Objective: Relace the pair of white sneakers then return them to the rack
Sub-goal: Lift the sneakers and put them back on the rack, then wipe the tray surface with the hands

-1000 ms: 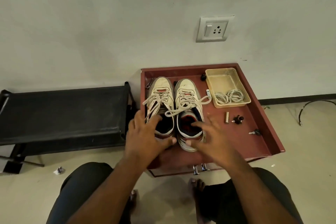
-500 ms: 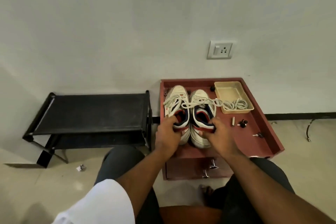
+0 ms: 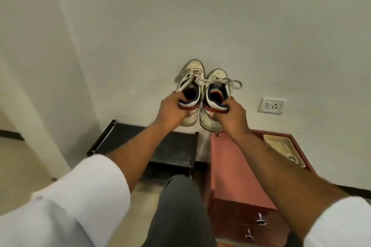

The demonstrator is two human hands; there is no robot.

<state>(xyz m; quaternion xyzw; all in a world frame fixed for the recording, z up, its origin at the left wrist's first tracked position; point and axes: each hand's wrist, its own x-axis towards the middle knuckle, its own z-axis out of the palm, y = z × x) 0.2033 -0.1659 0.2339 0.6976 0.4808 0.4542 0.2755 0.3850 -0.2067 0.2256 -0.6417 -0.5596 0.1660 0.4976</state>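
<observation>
Left hand [image 3: 171, 111] grips left sneaker [image 3: 189, 88] at the heel. Right hand [image 3: 233, 115] grips right sneaker [image 3: 215, 98] likewise. Both are raised above the black rack [image 3: 172, 150].

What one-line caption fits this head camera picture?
Left hand and right hand each hold a white sneaker above the black rack.

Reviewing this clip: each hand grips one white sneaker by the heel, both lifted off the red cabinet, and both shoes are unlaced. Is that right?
Not quite. The head view shows laces threaded and looped on both: the left sneaker in the left hand and the right sneaker in the right hand. The rest holds: both are gripped at the heel, above the red cabinet.
</observation>
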